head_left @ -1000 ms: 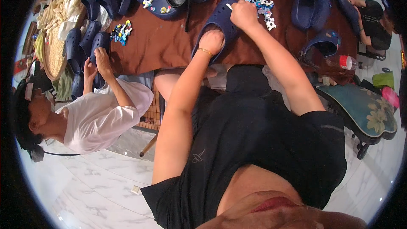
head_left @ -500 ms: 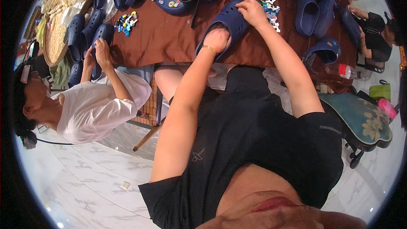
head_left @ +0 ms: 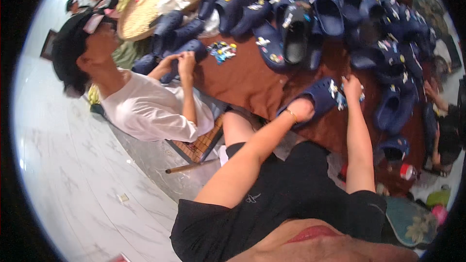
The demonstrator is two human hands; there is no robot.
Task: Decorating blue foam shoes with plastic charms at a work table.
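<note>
Head view, left hand (head_left: 302,109) gripping navy clog (head_left: 318,94)

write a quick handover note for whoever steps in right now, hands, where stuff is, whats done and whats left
Left hand: fingers grip the heel end of the navy clog, steadying it on the brown table cover.
Right hand: fingers at the clog's toe end, beside the loose charms; whether it pinches one is too small to tell.
Done: at least one pale charm sits on this clog's upper.
Left: a second charm pile lies mid-table; a heap of navy clogs fills the far side. A co-worker at the left handles another clog.
</note>
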